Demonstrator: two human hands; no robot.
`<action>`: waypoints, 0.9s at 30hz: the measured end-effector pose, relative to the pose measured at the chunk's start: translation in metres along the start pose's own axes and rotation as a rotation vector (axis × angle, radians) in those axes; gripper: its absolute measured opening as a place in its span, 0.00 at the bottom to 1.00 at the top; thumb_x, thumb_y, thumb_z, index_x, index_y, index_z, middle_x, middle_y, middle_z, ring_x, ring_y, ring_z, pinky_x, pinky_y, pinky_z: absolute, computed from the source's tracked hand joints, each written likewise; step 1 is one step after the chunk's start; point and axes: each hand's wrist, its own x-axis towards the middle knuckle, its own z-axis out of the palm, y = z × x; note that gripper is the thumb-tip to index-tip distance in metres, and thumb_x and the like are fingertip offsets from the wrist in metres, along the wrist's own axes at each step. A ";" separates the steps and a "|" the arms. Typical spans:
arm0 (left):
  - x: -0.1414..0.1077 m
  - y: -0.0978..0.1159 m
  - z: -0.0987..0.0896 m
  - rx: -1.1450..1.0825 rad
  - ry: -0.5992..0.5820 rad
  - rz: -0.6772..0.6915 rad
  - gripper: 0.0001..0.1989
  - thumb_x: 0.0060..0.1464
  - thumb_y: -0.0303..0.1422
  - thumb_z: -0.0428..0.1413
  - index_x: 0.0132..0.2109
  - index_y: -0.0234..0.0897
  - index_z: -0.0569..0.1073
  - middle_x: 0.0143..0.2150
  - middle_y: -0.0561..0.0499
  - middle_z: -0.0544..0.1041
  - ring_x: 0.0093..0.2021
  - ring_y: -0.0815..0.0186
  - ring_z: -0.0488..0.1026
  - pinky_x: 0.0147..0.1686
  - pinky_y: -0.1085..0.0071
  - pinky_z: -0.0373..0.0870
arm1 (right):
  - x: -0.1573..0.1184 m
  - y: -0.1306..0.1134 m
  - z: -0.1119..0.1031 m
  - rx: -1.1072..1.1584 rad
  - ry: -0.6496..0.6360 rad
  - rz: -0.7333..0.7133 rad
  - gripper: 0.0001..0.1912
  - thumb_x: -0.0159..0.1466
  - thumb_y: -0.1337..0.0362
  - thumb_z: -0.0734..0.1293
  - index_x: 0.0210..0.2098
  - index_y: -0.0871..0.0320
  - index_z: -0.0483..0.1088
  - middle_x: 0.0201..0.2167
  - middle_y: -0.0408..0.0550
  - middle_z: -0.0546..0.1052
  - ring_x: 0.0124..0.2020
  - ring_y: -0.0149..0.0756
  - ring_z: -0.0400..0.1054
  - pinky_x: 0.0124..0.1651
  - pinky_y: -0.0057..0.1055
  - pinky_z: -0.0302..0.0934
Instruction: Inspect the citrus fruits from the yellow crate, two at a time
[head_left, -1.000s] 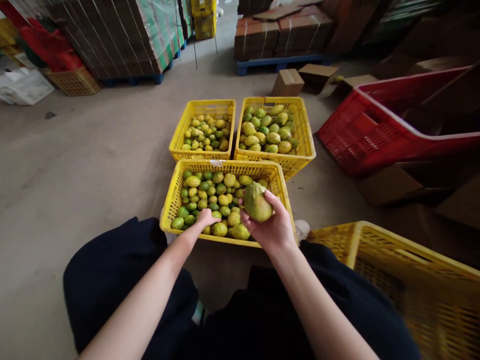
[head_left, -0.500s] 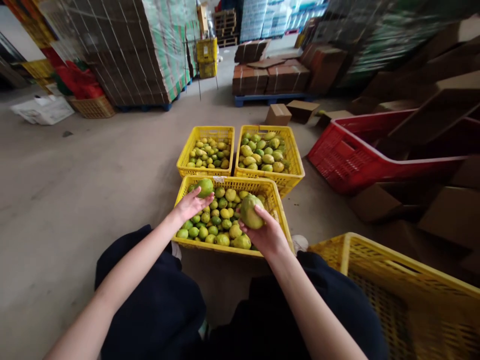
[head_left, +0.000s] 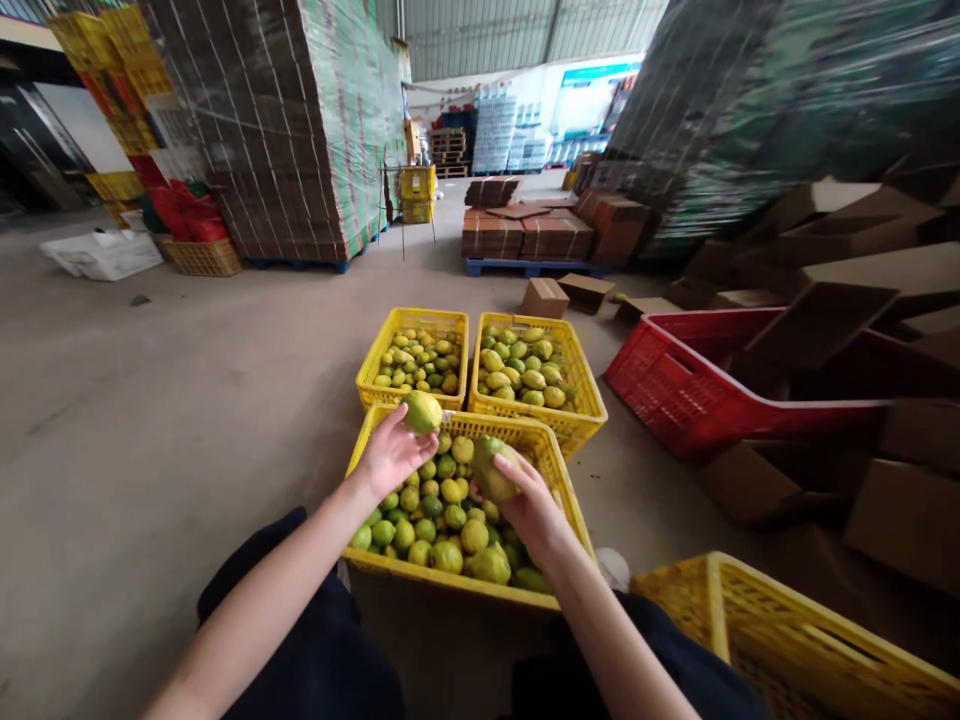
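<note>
My left hand (head_left: 395,452) holds a yellow-green fruit (head_left: 422,412) between thumb and fingers, over the far left part of the near yellow crate (head_left: 564,480). In my right hand (head_left: 529,495) is a larger, knobbly green fruit (head_left: 493,470), held above the same crate's right half. The near crate is filled with green and yellow fruits (head_left: 450,491) of mixed sizes. Behind it stand two more yellow crates side by side, the left one (head_left: 365,377) with smaller fruits and the right one (head_left: 592,408) with larger ones.
A yellow crate (head_left: 810,620) stands at the lower right. Beyond it are a red crate (head_left: 660,385) and loose cardboard boxes (head_left: 907,520). Flattened cartons (head_left: 525,238) lie on a blue pallet farther back. A wrapped stack (head_left: 262,130) rises at the back left.
The view has tilted up, so the crates appear lower. The fruit in my left hand has turned, showing a yellower side, and both hands are slightly closer together.
</note>
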 end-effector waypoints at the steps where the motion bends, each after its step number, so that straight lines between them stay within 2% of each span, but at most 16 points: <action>1: 0.000 0.000 0.002 -0.032 -0.021 -0.014 0.12 0.48 0.32 0.56 0.40 0.30 0.72 0.38 0.44 0.75 0.36 0.64 0.72 0.37 0.69 0.70 | 0.002 0.004 0.000 0.013 0.029 0.033 0.12 0.51 0.60 0.71 0.32 0.60 0.72 0.28 0.46 0.75 0.25 0.33 0.68 0.26 0.28 0.62; 3: -0.003 0.000 0.005 -0.067 -0.047 -0.028 0.13 0.48 0.31 0.53 0.42 0.30 0.72 0.40 0.44 0.75 0.38 0.64 0.72 0.39 0.67 0.70 | 0.003 0.011 -0.001 0.047 0.049 0.108 0.13 0.50 0.59 0.71 0.31 0.61 0.73 0.28 0.48 0.76 0.26 0.34 0.68 0.25 0.28 0.62; 4: -0.005 -0.001 0.006 -0.069 -0.035 -0.042 0.13 0.49 0.32 0.52 0.41 0.30 0.72 0.37 0.45 0.75 0.36 0.65 0.72 0.37 0.68 0.70 | 0.003 0.013 -0.002 0.060 0.040 0.129 0.13 0.50 0.59 0.71 0.31 0.62 0.73 0.28 0.48 0.76 0.26 0.35 0.69 0.24 0.28 0.61; 7: -0.012 -0.008 0.008 0.003 0.060 -0.081 0.13 0.51 0.38 0.50 0.30 0.31 0.72 0.23 0.50 0.70 0.24 0.69 0.69 0.26 0.72 0.67 | 0.000 0.014 -0.002 0.083 0.008 0.120 0.13 0.49 0.61 0.72 0.33 0.61 0.74 0.30 0.49 0.77 0.27 0.36 0.69 0.24 0.27 0.61; 9: -0.016 -0.016 0.009 0.129 0.081 -0.040 0.17 0.52 0.39 0.47 0.23 0.32 0.69 0.19 0.52 0.67 0.20 0.70 0.67 0.22 0.73 0.64 | -0.001 0.014 -0.001 0.125 0.013 0.125 0.14 0.48 0.60 0.72 0.34 0.60 0.74 0.29 0.49 0.77 0.27 0.36 0.69 0.24 0.28 0.61; 13: -0.021 -0.033 0.012 0.487 0.089 0.289 0.20 0.54 0.39 0.43 0.22 0.34 0.69 0.19 0.50 0.70 0.22 0.68 0.68 0.26 0.72 0.64 | -0.003 0.019 0.007 0.223 0.061 0.160 0.19 0.50 0.50 0.69 0.31 0.61 0.74 0.25 0.49 0.77 0.23 0.36 0.68 0.20 0.28 0.59; 16: -0.019 -0.042 0.012 0.666 0.119 0.524 0.21 0.56 0.38 0.42 0.23 0.34 0.71 0.21 0.50 0.72 0.26 0.67 0.69 0.32 0.71 0.64 | -0.004 0.026 0.014 0.201 0.122 0.068 0.21 0.52 0.47 0.66 0.28 0.60 0.73 0.23 0.47 0.76 0.22 0.35 0.68 0.19 0.28 0.57; 19: -0.019 -0.049 0.014 0.759 0.105 0.632 0.21 0.57 0.36 0.41 0.22 0.35 0.71 0.24 0.49 0.73 0.30 0.65 0.70 0.37 0.69 0.64 | -0.006 0.033 0.020 0.142 0.182 -0.049 0.18 0.52 0.49 0.66 0.26 0.60 0.72 0.22 0.45 0.75 0.23 0.34 0.68 0.23 0.28 0.60; 23: -0.020 -0.056 0.018 0.816 0.036 0.644 0.17 0.55 0.34 0.44 0.23 0.36 0.72 0.28 0.48 0.74 0.34 0.63 0.70 0.38 0.70 0.62 | -0.006 0.035 0.023 0.143 0.205 -0.132 0.13 0.52 0.55 0.66 0.24 0.59 0.72 0.21 0.43 0.74 0.27 0.35 0.69 0.29 0.29 0.62; 27: -0.019 -0.059 0.018 0.723 0.057 0.565 0.15 0.53 0.35 0.47 0.24 0.36 0.72 0.29 0.48 0.75 0.36 0.62 0.70 0.39 0.71 0.62 | -0.006 0.031 0.024 0.163 0.196 -0.143 0.12 0.54 0.56 0.65 0.24 0.59 0.72 0.20 0.43 0.73 0.25 0.34 0.68 0.25 0.28 0.61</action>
